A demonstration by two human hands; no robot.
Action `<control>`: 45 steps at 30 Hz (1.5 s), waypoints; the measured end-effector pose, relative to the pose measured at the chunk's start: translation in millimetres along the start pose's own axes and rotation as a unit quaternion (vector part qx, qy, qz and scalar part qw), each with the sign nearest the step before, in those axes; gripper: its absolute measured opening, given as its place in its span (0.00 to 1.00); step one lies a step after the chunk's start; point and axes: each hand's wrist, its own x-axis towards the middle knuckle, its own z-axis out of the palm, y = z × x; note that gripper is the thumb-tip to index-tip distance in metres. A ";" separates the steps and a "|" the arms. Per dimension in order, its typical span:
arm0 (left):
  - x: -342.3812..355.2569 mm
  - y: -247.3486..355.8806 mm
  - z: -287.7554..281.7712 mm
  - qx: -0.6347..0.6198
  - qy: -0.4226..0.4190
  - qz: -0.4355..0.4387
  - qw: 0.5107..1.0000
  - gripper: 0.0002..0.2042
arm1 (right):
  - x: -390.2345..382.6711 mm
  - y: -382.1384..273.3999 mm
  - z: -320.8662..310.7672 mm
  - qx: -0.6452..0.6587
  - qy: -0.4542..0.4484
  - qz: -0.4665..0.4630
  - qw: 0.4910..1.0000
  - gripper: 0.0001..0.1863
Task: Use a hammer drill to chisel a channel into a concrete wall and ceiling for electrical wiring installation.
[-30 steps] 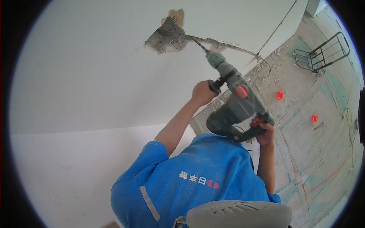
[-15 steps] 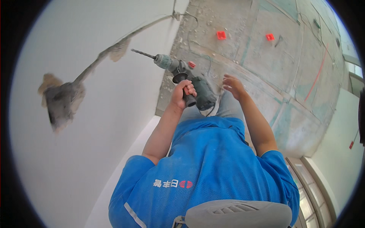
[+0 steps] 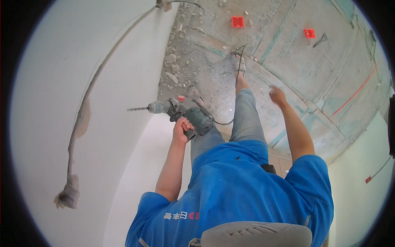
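Though depth is unclear, the drill points left, long axis crosswise

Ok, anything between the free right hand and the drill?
Yes: from the drill, gripped by the left hand, across to the right hand, the cord and right leg intervene in this view; depth is unclear.

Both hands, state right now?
Left hand: closed, holding the side handle of the drill.
Right hand: off the drill, blurred; open or closed cannot be told.
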 end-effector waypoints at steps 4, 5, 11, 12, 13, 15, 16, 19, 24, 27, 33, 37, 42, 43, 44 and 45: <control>11.5 -14.1 6.8 -0.001 0.008 -0.021 1.000 0.12 | 130.0 -13.6 -18.3 0.012 -0.001 -0.076 0.997 0.19; 15.2 -16.6 12.9 -0.007 0.016 -0.029 0.999 0.12 | 156.7 -16.5 -22.7 0.014 -0.022 -0.064 0.998 0.20; 25.6 -39.2 -8.1 0.010 0.021 -0.083 0.996 0.07 | 247.9 -75.6 -7.3 -0.111 -0.093 -0.070 0.987 0.21; 27.2 -42.8 -25.3 -0.002 -0.011 -0.091 0.996 0.04 | 261.8 -85.9 3.7 -0.165 -0.129 -0.088 0.974 0.22; 35.1 -47.0 -20.3 -0.008 -0.026 -0.106 0.994 0.04 | 286.8 -61.5 3.7 -0.190 -0.097 -0.103 0.971 0.22; 32.3 -45.0 -15.2 -0.018 -0.042 -0.121 0.992 0.05 | 316.9 -59.8 24.3 -0.222 -0.070 -0.114 0.966 0.23; 27.3 -39.3 -20.9 -0.010 0.001 -0.133 0.991 0.07 | 328.7 -87.1 43.5 -0.229 -0.072 -0.108 0.965 0.23; 39.9 -40.0 -10.3 -0.038 -0.039 -0.173 0.983 0.07 | 404.4 -27.4 10.1 -0.385 -0.026 -0.231 0.893 0.22; 23.3 -16.0 -15.4 -0.048 0.057 -0.181 0.981 0.05 | 405.4 -112.7 55.6 -0.223 0.055 -0.139 0.963 0.25; 17.1 -5.0 -4.6 -0.047 0.085 -0.170 0.981 0.05 | 369.7 -157.9 44.9 -0.089 0.127 -0.158 0.975 0.19; 9.1 0.0 24.6 -0.050 0.103 -0.140 0.983 0.04 | 268.5 -115.8 32.7 0.014 0.085 -0.110 0.990 0.10; -10.0 13.4 52.4 -0.041 0.108 -0.122 0.986 0.05 | 177.5 -79.2 7.3 0.039 0.036 -0.028 0.998 0.07; -23.7 4.2 67.6 -0.024 0.059 -0.078 0.995 0.11 | 112.6 -31.5 -63.6 0.048 0.015 0.033 0.998 0.06; -27.5 -1.0 65.1 -0.019 0.043 -0.072 0.996 0.12 | 106.8 -38.3 -84.0 0.058 0.013 0.032 0.998 0.05; -28.9 -6.8 65.3 -0.029 0.031 -0.044 0.998 0.12 | 102.4 -51.4 -106.4 0.059 0.028 0.003 0.998 0.05; -31.7 -8.0 65.4 -0.017 0.021 -0.032 0.999 0.12 | 95.4 -73.6 -129.2 0.130 0.083 -0.027 0.988 0.05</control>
